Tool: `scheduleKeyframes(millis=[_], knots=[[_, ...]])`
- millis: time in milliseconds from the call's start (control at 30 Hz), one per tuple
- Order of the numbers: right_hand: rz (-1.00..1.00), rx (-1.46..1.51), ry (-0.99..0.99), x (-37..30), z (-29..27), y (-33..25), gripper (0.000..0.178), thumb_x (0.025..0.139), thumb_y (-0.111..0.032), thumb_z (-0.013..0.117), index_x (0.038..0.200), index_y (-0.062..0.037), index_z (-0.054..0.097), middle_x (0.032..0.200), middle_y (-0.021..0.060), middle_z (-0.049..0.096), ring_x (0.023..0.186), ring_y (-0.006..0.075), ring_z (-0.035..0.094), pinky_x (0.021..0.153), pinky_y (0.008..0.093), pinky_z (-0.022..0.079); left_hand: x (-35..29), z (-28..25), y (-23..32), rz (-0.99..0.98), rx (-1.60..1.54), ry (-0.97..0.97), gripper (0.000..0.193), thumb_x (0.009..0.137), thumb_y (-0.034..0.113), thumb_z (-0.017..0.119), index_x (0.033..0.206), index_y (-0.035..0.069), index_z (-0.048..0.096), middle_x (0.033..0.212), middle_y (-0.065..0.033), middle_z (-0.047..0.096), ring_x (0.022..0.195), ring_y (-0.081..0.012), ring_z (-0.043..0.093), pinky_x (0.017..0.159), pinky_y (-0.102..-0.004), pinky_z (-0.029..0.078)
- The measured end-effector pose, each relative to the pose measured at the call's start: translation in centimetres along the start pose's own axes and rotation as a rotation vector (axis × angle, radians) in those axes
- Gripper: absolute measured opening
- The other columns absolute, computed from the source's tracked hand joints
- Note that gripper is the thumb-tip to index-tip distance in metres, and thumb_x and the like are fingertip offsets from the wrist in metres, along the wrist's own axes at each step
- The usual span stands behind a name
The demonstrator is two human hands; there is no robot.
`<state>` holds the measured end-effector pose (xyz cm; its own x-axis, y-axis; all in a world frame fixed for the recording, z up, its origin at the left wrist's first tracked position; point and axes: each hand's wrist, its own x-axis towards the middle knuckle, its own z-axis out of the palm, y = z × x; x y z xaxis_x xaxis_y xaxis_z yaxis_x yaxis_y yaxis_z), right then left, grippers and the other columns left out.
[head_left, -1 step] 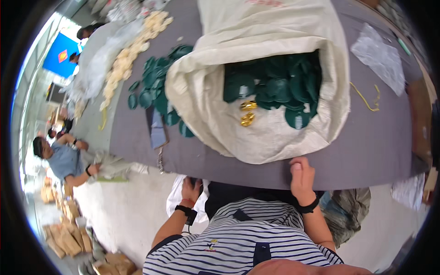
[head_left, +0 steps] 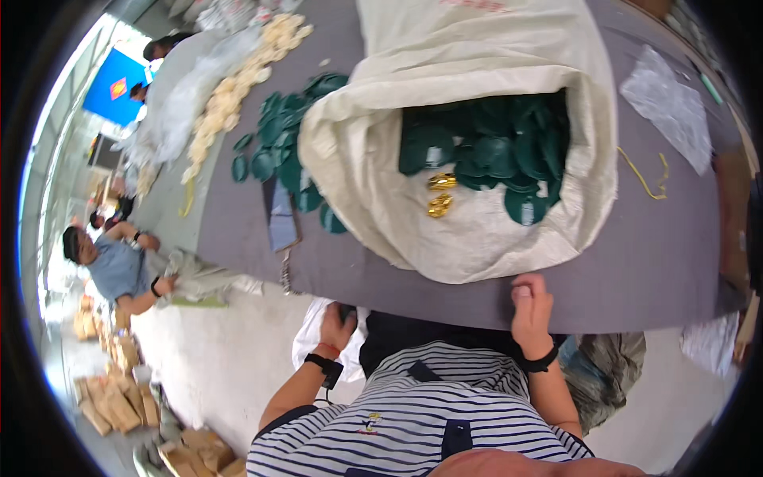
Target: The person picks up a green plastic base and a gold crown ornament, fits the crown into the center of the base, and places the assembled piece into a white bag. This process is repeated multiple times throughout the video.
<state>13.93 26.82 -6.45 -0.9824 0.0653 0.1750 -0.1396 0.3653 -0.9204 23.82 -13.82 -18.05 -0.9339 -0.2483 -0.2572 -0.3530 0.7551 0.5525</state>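
My right hand (head_left: pixel 531 312) rests at the near edge of the table, fingers curled in, with nothing visible in them. It lies just below the mouth of a big cream woven sack (head_left: pixel 469 254), apart from it. Inside the sack is a heap of dark green round discs (head_left: pixel 493 157), with two shiny gold pieces (head_left: pixel 440 207) in front of them. My left hand (head_left: pixel 335 327) is low by the table edge, beside a white bag (head_left: pixel 306 334). Its fingers are closed around something dark, partly hidden, that I cannot make out.
More green discs (head_left: pixel 280 127) lie left of the sack, near a phone-like flat object (head_left: pixel 282 219) with a chain (head_left: pixel 286 272). Cream discs (head_left: pixel 230 99) form a row farther left. Clear plastic (head_left: pixel 668 107) and yellow string (head_left: pixel 648 179) lie right. A person (head_left: pixel 119 266) sits at left.
The whole scene sits slightly farther right in the picture. Both hands keep nearly the same places, and the sack's contents look unchanged.
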Motion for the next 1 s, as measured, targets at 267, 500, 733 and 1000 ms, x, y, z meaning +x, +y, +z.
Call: scheduleKeyframes(millis=[267,500,733,1000], knots=[[0.068,0.182,0.107,0.7,1.7,-1.0,0.014,0.091,-0.008,0.054,0.101,0.0013,0.052,0.071,0.0052,0.056,0.055,0.0074,0.047,0.051,0.0227,0.037,-2.7,-6.7,19.1,0.793,-0.261,-0.602,0.061,0.078,0.033,0.068,0.125,-0.001,0.049,0.121,-0.0212,0.05,0.111,-0.0355,0.05,0.095,-0.039,0.041],[0.06,0.066,0.014,1.1,0.7,-1.1,0.009,0.089,-0.008,0.057,0.09,0.0005,0.058,0.064,0.0064,0.056,0.053,0.0108,0.048,0.05,0.0257,0.039,6.2,-6.1,30.6,0.851,-0.178,-0.076,0.068,0.077,0.019,0.071,0.135,0.001,0.041,0.13,-0.0185,0.042,0.118,-0.0308,0.044,0.1,-0.0372,0.036],[0.062,0.1,0.005,1.0,0.3,-0.9,0.009,0.09,-0.009,0.054,0.09,0.0003,0.057,0.064,0.0006,0.051,0.055,0.0066,0.043,0.051,0.0229,0.035,17.5,-2.7,38.3,0.861,-0.054,-0.089,0.062,0.075,0.027,0.069,0.128,0.001,0.049,0.121,-0.0194,0.052,0.115,-0.0357,0.049,0.101,-0.0397,0.036],[0.027,0.076,-0.01,1.4,0.1,-1.2,0.005,0.086,-0.007,0.059,0.087,-0.0016,0.059,0.063,0.0101,0.056,0.049,0.0198,0.053,0.048,0.0298,0.041,21.0,0.2,39.6,0.939,0.279,-0.089,0.067,0.068,0.031,0.069,0.125,0.001,0.051,0.126,-0.0197,0.047,0.119,-0.0356,0.042,0.102,-0.0416,0.035]])
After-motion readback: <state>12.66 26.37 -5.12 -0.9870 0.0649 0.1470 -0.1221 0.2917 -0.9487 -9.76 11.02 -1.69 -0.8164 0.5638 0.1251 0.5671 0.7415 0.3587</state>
